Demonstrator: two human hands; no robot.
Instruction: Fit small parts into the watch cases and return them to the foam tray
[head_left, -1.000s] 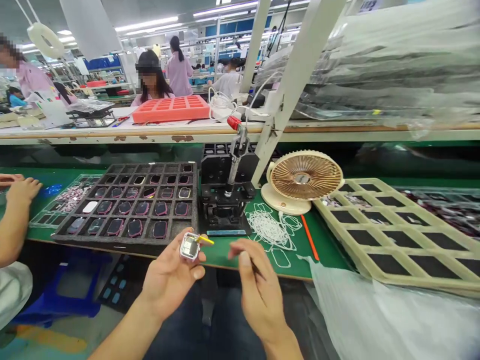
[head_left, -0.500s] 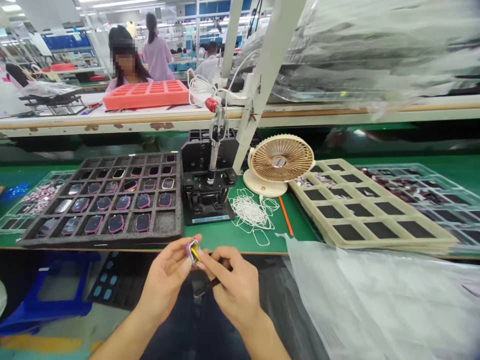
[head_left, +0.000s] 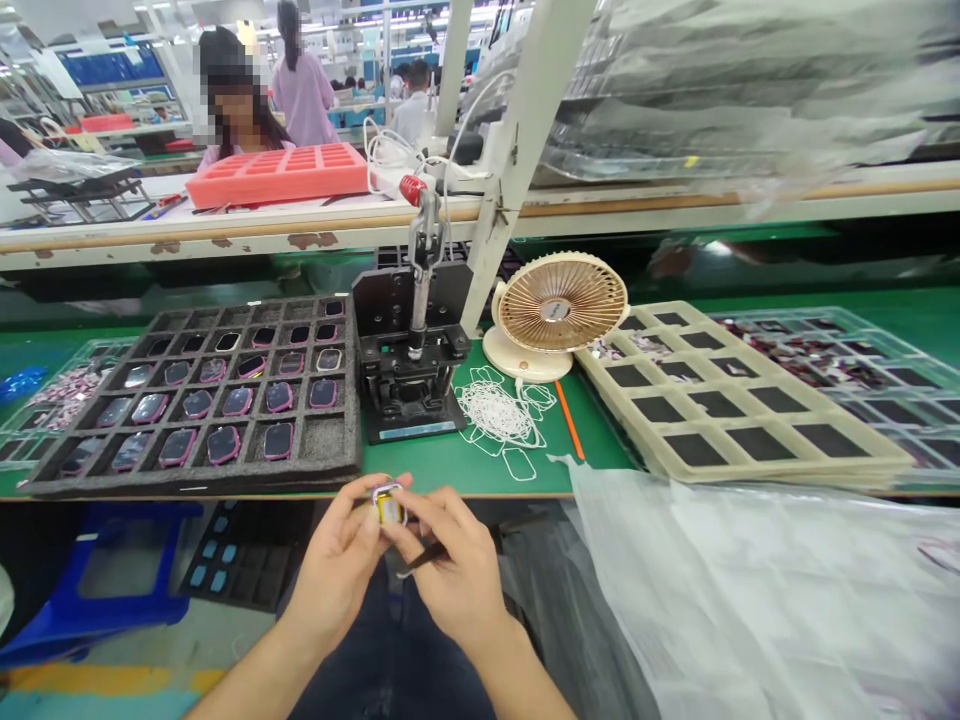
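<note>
Just off the table's [head_left: 420,465] near edge, the left hand [head_left: 341,545] pinches the watch case [head_left: 384,489] by its rim, fingers closed, while the right hand [head_left: 461,560] braces the other side — a dark tool [head_left: 424,558] gripped in its curled fingers — presumably to leave the yellow insert [head_left: 390,513] exposed.

Legible text: none. Marks logged, clock from view centre. 2 o'clock, close in: fan [head_left: 561,284], silvery hub badge [head_left: 555,311] with small dark mark, too small to read. 8 o'clock, close in: clamp press [head_left: 412,372], bluish strip [head_left: 417,430] along front of base, wording not resolvable. 2 o'clock, farther out: yellow tag [head_left: 691,161] on stacked plastic wrap [head_left: 735,105], characters not resolvable.
</note>
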